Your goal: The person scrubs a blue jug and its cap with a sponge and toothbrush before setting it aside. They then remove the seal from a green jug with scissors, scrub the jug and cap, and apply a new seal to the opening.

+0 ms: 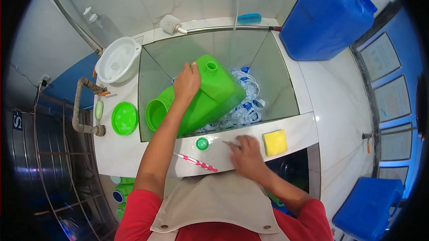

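L hand [187,82] lies flat on the green jug [203,98], fingers together, thumb over its top edge; jug is tilted on its side in the sink [279,84], on a heap of blue-white rings [248,104]. R hand [246,154] rests on the ledge, fingers curled, pinching a small metal tool [230,143]. Green cap [202,143] just beside; sponge [275,142] near; lid [124,118] well apart.

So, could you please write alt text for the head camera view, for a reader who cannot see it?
A person's left hand rests on a green jug lying tilted in a tiled sink, over clear plastic rings. The right hand touches a small metal tool on the front ledge, between a green cap and a yellow sponge. A big blue canister stands behind.
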`<action>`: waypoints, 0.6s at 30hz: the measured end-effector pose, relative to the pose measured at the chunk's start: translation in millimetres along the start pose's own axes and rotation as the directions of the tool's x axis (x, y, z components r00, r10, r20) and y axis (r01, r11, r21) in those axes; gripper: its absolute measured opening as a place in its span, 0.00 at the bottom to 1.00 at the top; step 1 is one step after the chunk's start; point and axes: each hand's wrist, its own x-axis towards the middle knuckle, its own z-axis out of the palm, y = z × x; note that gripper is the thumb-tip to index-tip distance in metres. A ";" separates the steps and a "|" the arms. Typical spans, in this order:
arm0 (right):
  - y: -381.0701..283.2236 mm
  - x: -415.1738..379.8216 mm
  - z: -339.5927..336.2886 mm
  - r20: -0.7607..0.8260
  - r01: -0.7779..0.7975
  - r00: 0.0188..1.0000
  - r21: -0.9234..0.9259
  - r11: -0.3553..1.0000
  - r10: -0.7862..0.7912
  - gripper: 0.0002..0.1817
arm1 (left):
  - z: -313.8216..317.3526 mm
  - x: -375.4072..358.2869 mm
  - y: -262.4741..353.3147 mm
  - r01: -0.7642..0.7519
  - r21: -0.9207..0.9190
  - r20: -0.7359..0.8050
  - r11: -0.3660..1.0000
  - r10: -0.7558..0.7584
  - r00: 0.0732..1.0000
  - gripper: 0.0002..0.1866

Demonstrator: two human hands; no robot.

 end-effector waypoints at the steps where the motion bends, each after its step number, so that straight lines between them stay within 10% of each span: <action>1: -12.1 8.7 0.0 0.170 -0.028 0.985 0.151 0.988 0.002 0.16 | -1.1 1.9 -1.1 0.012 -0.010 0.012 1.000 -0.012 1.000 0.24; 4: -46.1 27.5 31.3 0.397 0.013 0.887 0.490 0.872 -0.236 0.16 | 0.1 12.0 -6.4 0.037 0.002 0.009 0.999 -0.037 0.999 0.25; 11: -66.1 27.5 55.0 0.336 0.263 0.854 0.382 0.886 -0.398 0.11 | -2.1 28.7 -28.9 0.006 -0.040 0.043 0.999 -0.004 0.999 0.25; 13: -58.6 32.0 27.7 0.534 -0.170 0.828 0.527 0.833 -0.169 0.12 | -5.1 29.2 -31.1 -0.081 -0.139 0.093 0.987 0.094 0.991 0.26; 16: -7.0 46.2 -6.2 0.446 -0.134 0.890 0.457 0.880 -0.096 0.17 | -20.9 25.6 -23.2 0.083 -0.285 0.318 0.955 0.012 0.948 0.25; 18: 10.7 73.2 -32.0 0.250 -0.160 0.965 0.310 0.937 0.081 0.13 | -13.1 24.9 -27.4 -0.006 -0.224 0.191 0.974 0.050 0.980 0.25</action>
